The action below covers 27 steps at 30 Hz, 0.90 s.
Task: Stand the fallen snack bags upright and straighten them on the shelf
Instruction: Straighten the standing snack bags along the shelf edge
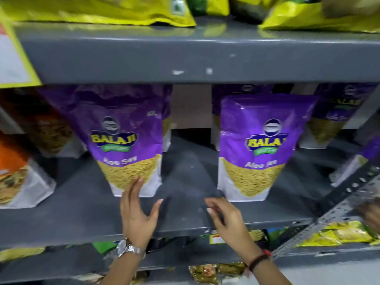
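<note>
Two purple Balaji snack bags stand upright on the grey middle shelf point(185, 177). The left purple bag point(121, 136) leans slightly; my left hand point(137, 212) is open, its fingertips touching that bag's white bottom edge. The right purple bag point(259, 149) stands straight, a gap between the two. My right hand point(226, 214) hovers over the shelf just left of and below the right bag's lower corner, fingers loosely curled, holding nothing. More purple bags point(337, 112) stand behind and to the right.
Orange and white bags point(18, 177) stand at the far left. Yellow bags point(102, 11) lie on the upper shelf. A slotted metal upright point(345, 194) runs diagonally at right. Yellow and green packets point(339, 233) fill the lower shelf.
</note>
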Motion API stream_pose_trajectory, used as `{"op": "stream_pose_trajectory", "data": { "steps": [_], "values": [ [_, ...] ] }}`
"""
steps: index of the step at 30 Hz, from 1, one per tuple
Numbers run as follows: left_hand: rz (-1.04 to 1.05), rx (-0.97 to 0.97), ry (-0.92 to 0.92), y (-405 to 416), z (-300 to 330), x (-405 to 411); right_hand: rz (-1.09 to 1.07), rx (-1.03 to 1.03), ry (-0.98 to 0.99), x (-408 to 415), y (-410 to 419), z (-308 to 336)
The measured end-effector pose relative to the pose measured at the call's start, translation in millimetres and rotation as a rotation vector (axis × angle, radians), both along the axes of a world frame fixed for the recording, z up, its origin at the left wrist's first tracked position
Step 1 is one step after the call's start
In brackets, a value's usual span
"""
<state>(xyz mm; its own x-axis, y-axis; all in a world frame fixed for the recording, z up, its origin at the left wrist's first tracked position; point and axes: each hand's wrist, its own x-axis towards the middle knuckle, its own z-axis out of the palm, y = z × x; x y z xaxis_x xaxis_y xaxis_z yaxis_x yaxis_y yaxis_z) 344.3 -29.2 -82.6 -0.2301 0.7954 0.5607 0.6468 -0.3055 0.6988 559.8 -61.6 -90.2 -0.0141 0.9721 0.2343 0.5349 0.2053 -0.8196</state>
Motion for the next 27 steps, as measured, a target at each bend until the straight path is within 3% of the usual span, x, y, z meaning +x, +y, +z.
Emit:
{"op": "stream_pose_trajectory", "data": {
  "steps": [4, 8, 11, 17, 27],
  "values": [
    [0.053, -0.080, -0.110, 1, 10, -70, 0.096, -0.206, 0.064, -83, 40, 2],
    [-0.179, -0.500, -0.050, 34, 7, -121, 0.097, -0.256, 0.057, -126, 72, 4],
    [-0.340, -0.690, -0.026, 52, 3, -127, 0.048, -0.233, -0.083, -137, 82, 3],
    [-0.290, -0.612, -0.058, 45, -4, -122, -0.001, -0.255, -0.081, -132, 76, 0],
    [-0.184, -0.509, 0.194, 32, -19, -110, -0.031, -0.249, -0.021, -119, 54, -3]
  ]
}}
